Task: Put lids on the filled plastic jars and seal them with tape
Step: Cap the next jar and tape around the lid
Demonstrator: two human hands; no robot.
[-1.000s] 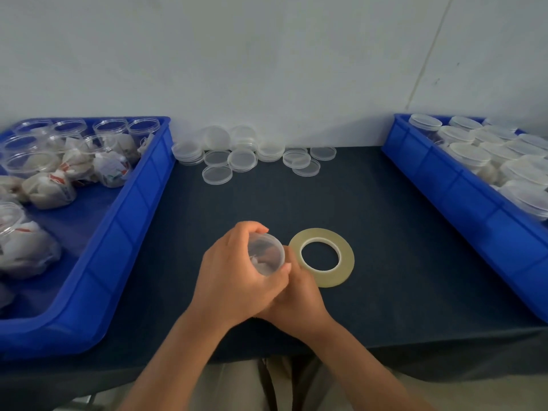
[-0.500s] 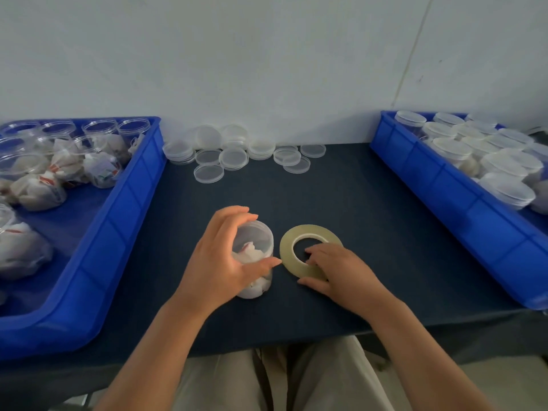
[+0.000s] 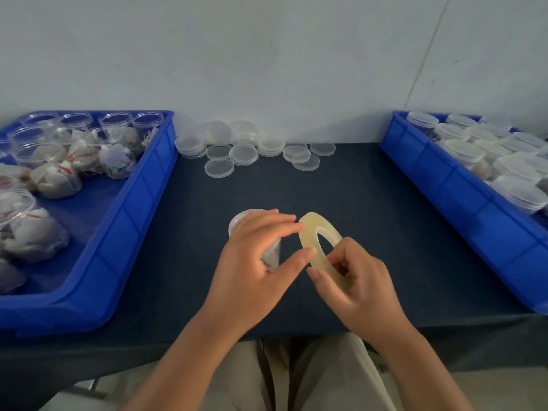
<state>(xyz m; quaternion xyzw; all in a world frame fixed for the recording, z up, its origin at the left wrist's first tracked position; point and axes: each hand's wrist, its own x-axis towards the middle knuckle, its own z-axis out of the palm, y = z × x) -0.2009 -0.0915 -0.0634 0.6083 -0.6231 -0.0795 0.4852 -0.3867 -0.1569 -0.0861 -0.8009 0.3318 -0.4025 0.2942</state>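
A clear plastic jar [image 3: 240, 218] with white filling stands on the dark table, lid on. My left hand [image 3: 255, 262] lies over its top, fingers stretched out to the right. The index fingertip and thumb tip touch the rim of a yellowish tape roll [image 3: 308, 229]. My right hand [image 3: 355, 280] grips the lower part of that roll and holds it tilted up on edge, just right of the jar. Much of the jar is hidden under my left hand.
A blue bin [image 3: 142, 203] on the left holds open filled jars [image 3: 56, 179]. Another blue bin [image 3: 444, 185] on the right holds lidded jars [image 3: 462, 148]. Loose clear lids [image 3: 246, 154] lie along the wall at the back of the table.
The jar went from held tilted in both hands to standing on the table. My right hand left it, took the flat tape roll and lifted it on edge. My left fingers now reach to the roll.
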